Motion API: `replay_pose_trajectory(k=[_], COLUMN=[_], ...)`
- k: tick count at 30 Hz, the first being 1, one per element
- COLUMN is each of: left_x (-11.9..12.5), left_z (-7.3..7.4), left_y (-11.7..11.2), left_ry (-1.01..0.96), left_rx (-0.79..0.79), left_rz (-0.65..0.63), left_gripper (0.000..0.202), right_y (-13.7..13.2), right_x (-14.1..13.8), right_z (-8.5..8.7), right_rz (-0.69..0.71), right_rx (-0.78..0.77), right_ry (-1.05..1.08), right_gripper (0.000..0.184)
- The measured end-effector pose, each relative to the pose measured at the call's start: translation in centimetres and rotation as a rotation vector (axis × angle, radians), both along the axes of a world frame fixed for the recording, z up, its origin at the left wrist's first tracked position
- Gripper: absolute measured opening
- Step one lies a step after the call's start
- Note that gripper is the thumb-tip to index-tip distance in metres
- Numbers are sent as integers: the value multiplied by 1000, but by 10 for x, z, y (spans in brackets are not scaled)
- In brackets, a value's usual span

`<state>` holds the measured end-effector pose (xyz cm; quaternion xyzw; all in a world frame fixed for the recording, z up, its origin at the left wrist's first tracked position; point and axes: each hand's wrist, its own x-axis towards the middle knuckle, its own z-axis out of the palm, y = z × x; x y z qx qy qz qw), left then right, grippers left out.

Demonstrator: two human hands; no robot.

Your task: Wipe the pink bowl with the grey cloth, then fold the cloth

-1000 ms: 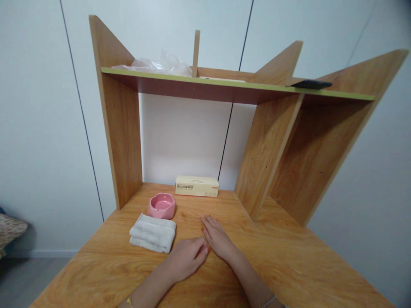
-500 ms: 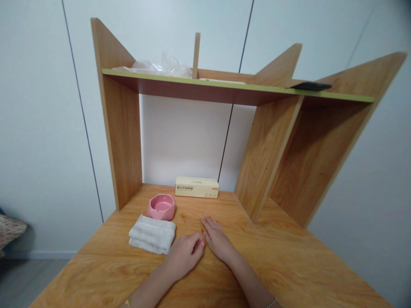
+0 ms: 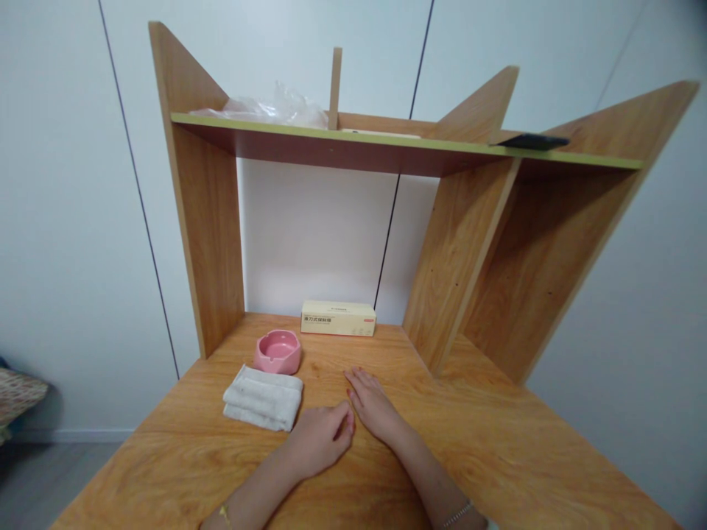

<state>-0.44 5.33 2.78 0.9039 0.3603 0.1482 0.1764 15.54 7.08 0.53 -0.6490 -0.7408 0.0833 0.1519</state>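
My left hand (image 3: 319, 440) rests palm down on the wooden desk (image 3: 497, 456), its fingers loosely curled and holding nothing. It lies just right of a folded white towel (image 3: 264, 397). My right hand (image 3: 374, 405) lies flat on the desk beside it with the fingers stretched out, empty. Their fingertips nearly touch. A pink ashtray (image 3: 277, 351) sits behind the towel. A cream box (image 3: 338, 319) with printed text lies against the back wall.
A wooden hutch with upright side panels (image 3: 207, 221) stands on the desk. Its upper shelf (image 3: 387, 143) carries crumpled clear plastic (image 3: 270, 110) at the left and a dark flat object (image 3: 533, 141) at the right. White wall panels stand behind.
My left hand has drawn back slightly from the right hand's fingers. The view has shifted a little; nothing else has moved.
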Motion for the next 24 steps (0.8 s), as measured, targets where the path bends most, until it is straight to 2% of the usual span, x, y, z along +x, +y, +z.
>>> replay_pose_trajectory(k=[24], left_x=[0], left_z=[-2], left_y=[0], left_ry=[-15], left_rx=[15], left_rz=[-6], left_gripper=[17], right_y=[0], right_x=[-1], right_z=[1], right_rz=[-5], right_rx=[-13], right_ry=[18], right_gripper=[46])
